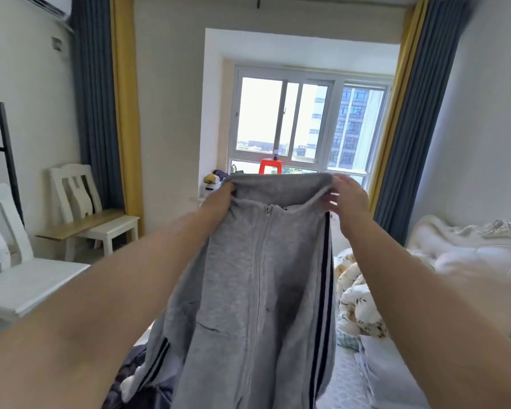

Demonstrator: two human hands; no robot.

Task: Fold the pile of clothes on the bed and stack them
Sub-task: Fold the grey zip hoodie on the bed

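A grey zip jacket (257, 276) is held up over the bed (351, 376), collar pinched by the left hand (219, 199) and right hand (348, 196), hem hanging down to dark clothes (130, 376)

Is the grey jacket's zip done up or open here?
Done up. On the grey jacket, hanging from the left hand and right hand, the zip pull sits at the collar.

two bare arms with no sleeves on them, and the left hand (219, 199) and right hand (350, 199) wear no gloves or rings.
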